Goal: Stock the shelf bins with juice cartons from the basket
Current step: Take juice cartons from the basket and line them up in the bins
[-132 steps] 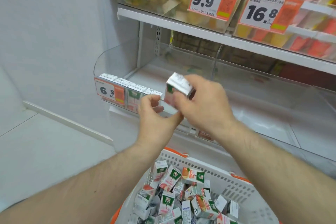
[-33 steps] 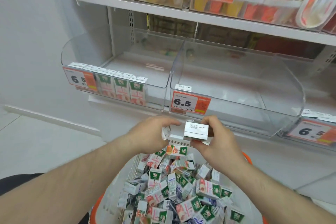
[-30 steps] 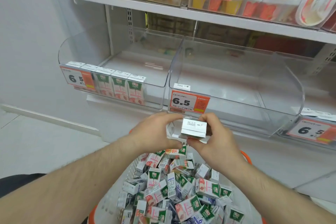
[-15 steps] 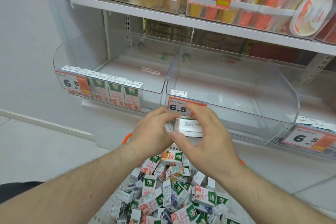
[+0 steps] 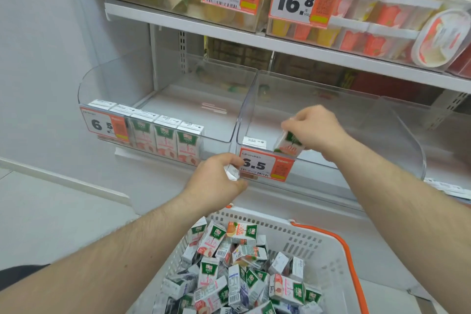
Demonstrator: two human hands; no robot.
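Now our right hand (image 5: pixel 314 126) pinches a tilted juice carton (image 5: pixel 289 144) inside the middle bin's (image 5: pixel 397 135) near-left corner; our left hand (image 5: pixel 216 178) clutches another carton (image 5: pixel 232 173). Light, stiff boxes: we grip opposite flat faces.

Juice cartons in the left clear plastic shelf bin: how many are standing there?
5 green-and-white juice cartons in one row along the clear bin's front wall: two behind the orange price tag, three right of it. Others may hide behind the tag.

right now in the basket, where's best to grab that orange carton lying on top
Take the orange carton from above, pinching its two long edges. It lies flat, face up, at the back of the pile near the basket wall, so its top and edges look exposed, though neighbours crowd it.
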